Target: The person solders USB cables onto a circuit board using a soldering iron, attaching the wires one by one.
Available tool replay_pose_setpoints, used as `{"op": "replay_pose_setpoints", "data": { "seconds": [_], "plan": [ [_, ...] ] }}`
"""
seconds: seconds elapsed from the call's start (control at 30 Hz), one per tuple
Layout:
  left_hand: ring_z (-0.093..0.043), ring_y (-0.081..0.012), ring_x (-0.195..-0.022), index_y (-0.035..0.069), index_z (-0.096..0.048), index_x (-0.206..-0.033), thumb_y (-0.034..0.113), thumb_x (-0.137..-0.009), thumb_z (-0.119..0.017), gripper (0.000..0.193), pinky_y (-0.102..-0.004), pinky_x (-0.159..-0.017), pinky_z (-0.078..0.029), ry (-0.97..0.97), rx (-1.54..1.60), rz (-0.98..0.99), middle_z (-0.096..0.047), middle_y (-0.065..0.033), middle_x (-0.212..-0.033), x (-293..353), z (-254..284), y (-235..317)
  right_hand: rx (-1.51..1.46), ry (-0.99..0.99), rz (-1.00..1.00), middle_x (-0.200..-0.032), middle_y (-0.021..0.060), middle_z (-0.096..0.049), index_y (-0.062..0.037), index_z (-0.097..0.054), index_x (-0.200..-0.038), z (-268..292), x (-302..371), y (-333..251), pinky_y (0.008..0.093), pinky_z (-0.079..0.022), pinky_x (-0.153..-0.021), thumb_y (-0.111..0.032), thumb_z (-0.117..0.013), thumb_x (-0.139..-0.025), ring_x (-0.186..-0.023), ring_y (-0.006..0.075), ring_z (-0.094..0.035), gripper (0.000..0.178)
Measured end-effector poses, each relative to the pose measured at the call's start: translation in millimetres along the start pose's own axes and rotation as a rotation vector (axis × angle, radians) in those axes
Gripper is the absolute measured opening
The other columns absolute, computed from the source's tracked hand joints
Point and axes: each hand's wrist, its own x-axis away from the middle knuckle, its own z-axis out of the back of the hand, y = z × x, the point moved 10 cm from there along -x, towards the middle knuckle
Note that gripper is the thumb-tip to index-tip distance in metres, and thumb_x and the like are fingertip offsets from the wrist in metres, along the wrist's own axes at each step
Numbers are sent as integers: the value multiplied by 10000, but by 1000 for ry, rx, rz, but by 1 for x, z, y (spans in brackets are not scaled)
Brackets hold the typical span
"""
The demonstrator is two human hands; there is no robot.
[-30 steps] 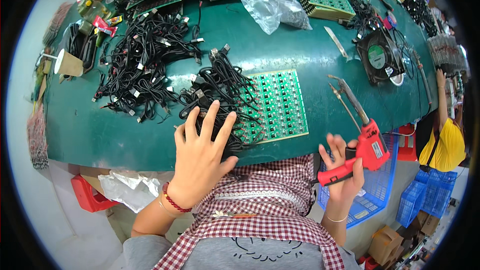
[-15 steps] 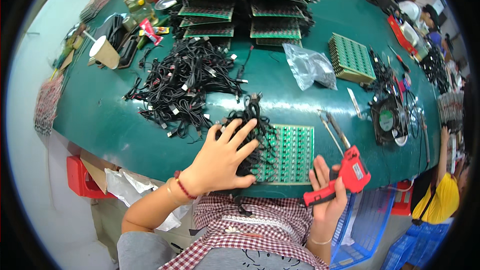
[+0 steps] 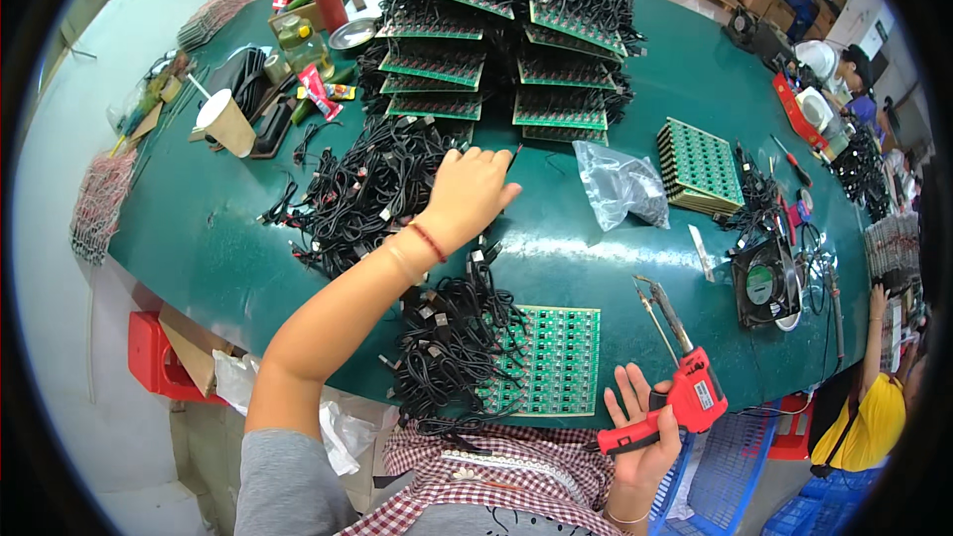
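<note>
My left hand point(image 3: 471, 193) reaches over the right side of a heap of black cables point(image 3: 362, 189). Its fingers bend downward with the tips hidden, and the thumb stands out to the right. A thin cable end point(image 3: 516, 152) with a reddish tip shows beside the fingers. My right hand point(image 3: 643, 427) holds a red soldering gun point(image 3: 697, 392) by its handle, some fingers loosely extended, the metal tip pointing away and up-left. Between my arms a green circuit board panel point(image 3: 556, 362) lies at the table's near edge, its left part covered by a bundle of black cables point(image 3: 447, 337).
Stacked boards with cables point(image 3: 437, 69) rise at the back. To the right are a clear plastic bag point(image 3: 620, 184), a stack of green boards point(image 3: 700, 164) and a small black fan point(image 3: 764, 283). A paper cup point(image 3: 226, 122) stands left. A person in yellow point(image 3: 866, 422) is at far right.
My left hand has left the cable bundle on the board and moved away to the larger heap. The right hand still holds the soldering gun. The whole view has shifted slightly.
</note>
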Motion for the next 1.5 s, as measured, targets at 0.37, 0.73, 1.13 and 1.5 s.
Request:
{"op": "replay_pose_setpoints", "data": {
  "seconds": [0.37, 0.73, 1.13, 1.5],
  "plan": [
    [-520, -238, -1025, 122, -651, -995, 249, -807, -660, 227, -406, -868, -378, -557, 297, -204, -587, -38, -955, 0, -75, 47, 11, 92, 144, -1166, 239, -582, -82, -472, -1167, 3, -11, -43, 560, -377, -1022, -277, -585, -906, -1188, 376, -516, 345],
    [-425, -71, -602, 58, -398, -927, 147, -998, -423, 118, -228, -548, -380, -507, 1539, 334, -430, 13, -704, -19, -34, 72, 17, 94, 208, -789, 91, -547, -56, -446, -1187, 2, -3, -58, 380, -505, -710, -259, -555, -931, -749, 204, -559, 344],
    [-416, -29, -485, 33, -497, -890, 135, -966, -493, 126, -215, -434, -324, -729, 1373, 300, -448, 35, -593, 67, 29, 153, 241, 69, 19, -909, 114, -622, 0, -430, -1237, -88, -53, -35, 314, -530, -721, 32, -650, -797, -808, 170, -626, 493],
    [-555, -275, -561, 26, -532, -882, 86, -882, -575, 73, -354, -557, -437, -580, 1100, 93, -555, -109, -658, 80, 34, 154, 566, 43, 52, -845, 87, -622, 12, -446, -1235, -78, -39, -23, 302, -526, -706, 70, -642, -758, -769, 169, -629, 519]
  ]
}}
